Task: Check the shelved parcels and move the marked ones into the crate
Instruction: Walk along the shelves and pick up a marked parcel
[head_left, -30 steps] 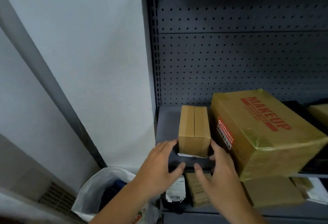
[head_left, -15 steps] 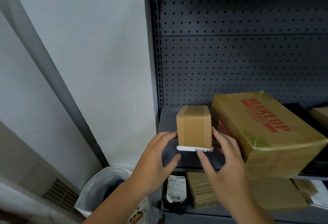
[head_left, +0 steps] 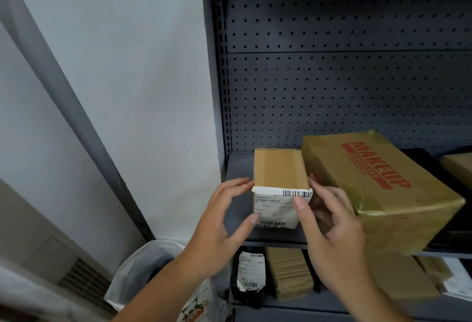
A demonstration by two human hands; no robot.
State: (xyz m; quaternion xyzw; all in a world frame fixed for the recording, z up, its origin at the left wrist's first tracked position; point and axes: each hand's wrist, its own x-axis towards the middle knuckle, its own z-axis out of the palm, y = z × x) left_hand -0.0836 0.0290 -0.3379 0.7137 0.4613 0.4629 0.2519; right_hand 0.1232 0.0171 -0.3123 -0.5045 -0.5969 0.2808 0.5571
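The small cardboard box (head_left: 279,168) stood at the left end of the upper shelf (head_left: 238,166), held between both hands, its taped brown top facing up and its near face turned toward the camera. That near face carried a white shipping label (head_left: 275,208) with a barcode along its upper edge and another near its lower edge; the print was too small to read. The left hand (head_left: 224,222) gripped the box's left side, fingers curled at the upper corner and thumb tip pressed against the label's lower left. The right hand (head_left: 332,222) gripped the right side, thumb laid on the label and fingers wrapped behind. Whether the box rested on the shelf or was lifted just clear could not be told. Just beside it on the right sat a large tape-wrapped MAKEUP box (head_left: 383,189). A dark pegboard back panel (head_left: 332,92) rose behind. On the lower shelf lay a black parcel (head_left: 249,293) and a flat brown parcel (head_left: 288,273). A white bag (head_left: 138,268) stood left of the shelving.
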